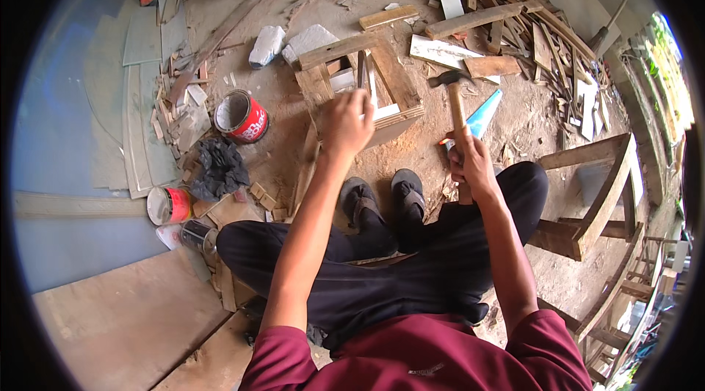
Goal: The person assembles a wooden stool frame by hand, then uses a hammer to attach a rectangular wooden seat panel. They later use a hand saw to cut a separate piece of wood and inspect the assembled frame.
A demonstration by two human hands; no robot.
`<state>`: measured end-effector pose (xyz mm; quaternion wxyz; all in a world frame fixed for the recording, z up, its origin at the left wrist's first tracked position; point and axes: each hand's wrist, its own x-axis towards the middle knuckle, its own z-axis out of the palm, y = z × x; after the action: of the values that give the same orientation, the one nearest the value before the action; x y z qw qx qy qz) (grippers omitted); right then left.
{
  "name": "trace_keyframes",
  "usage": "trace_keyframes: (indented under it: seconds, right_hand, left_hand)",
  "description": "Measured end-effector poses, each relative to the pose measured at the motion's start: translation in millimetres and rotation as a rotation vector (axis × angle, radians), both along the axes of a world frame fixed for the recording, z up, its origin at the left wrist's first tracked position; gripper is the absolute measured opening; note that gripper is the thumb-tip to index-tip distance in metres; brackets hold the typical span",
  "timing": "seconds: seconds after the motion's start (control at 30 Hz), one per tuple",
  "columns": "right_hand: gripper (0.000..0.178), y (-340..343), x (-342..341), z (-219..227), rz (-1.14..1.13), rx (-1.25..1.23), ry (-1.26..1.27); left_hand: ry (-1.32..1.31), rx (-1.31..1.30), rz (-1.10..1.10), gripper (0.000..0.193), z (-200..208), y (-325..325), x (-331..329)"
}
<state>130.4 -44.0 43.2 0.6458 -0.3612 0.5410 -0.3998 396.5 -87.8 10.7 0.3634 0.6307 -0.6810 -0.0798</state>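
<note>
In front of my feet stands a box-like wooden frame [396, 74] with an open top and white strips inside. My left hand [348, 125] is closed over its near side. A slim dark bar [360, 66] extends from those fingers toward the far side of the frame; its exact kind is unclear. My right hand [472, 163] grips a claw hammer [457, 103] by its wooden handle, with the dark head pointing up and away from me. The hammer head is right of the frame and apart from it.
A handsaw [485, 113] with a blue blade lies beyond the hammer. Red paint cans [253, 123] and a black plastic bag [220, 169] sit at left. Scrap wood [481, 20] is piled at far right. A wooden stool-like frame [598, 204] stands near my right knee.
</note>
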Motion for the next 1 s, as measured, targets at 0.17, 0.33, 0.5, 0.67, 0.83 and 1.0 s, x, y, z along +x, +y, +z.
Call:
trace_keyframes:
  seconds: [0.17, 0.33, 0.5, 0.67, 0.83, 1.0]
  right_hand:
    - [0.037, -11.8, 0.4, 14.1, -0.208, -0.248, -0.085]
    - [0.036, -12.3, -31.8, -11.5, 0.271, -0.150, 0.463]
    - [0.038, -22.1, -29.9, -10.5, -0.093, -0.239, 0.043]
    - [0.050, -23.0, -19.0, 34.9, 0.401, -0.065, 0.683]
    - [0.043, -25.4, -4.1, 7.2, -0.012, -0.394, 0.499]
    - [0.048, -25.9, -5.0, 32.3, 0.520, -0.219, 0.709]
  left_hand:
    - [-0.352, 0.222, -0.010, 0.062, -10.5, -6.2, -17.4]
    - [-0.363, 0.205, 0.011, 0.059, -16.3, -3.9, -17.7]
    - [-0.321, 0.181, 0.003, 0.061, -14.8, -2.4, -20.3]
    - [-0.350, 0.207, 0.033, 0.058, -16.6, -3.8, -15.8]
    - [-0.312, 0.127, 0.037, 0.061, -17.8, -5.8, -19.0]
    - [-0.342, 0.159, 0.038, 0.057, -13.2, -5.4, -14.9]
